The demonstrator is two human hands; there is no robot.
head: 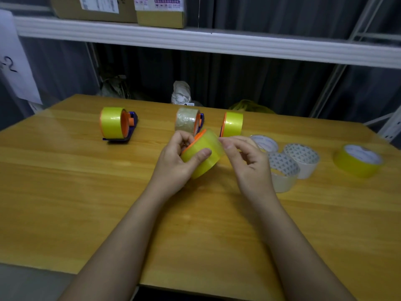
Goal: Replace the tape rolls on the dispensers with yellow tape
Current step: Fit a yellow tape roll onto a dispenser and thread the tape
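My left hand grips a yellow tape roll with an orange dispenser part on its left side, held above the wooden table. At that roll's right edge my right hand touches it with thumb and forefinger, the other fingers curled. A dispenser with yellow tape stands at the back left. Another dispenser carries clear tape just behind my hands. A third dispenser with yellow tape stands to its right.
Loose clear and white rolls lie right of my right hand, and a spare yellow roll lies far right. A white shelf with cardboard boxes hangs behind the table. Bags sit beyond the far edge.
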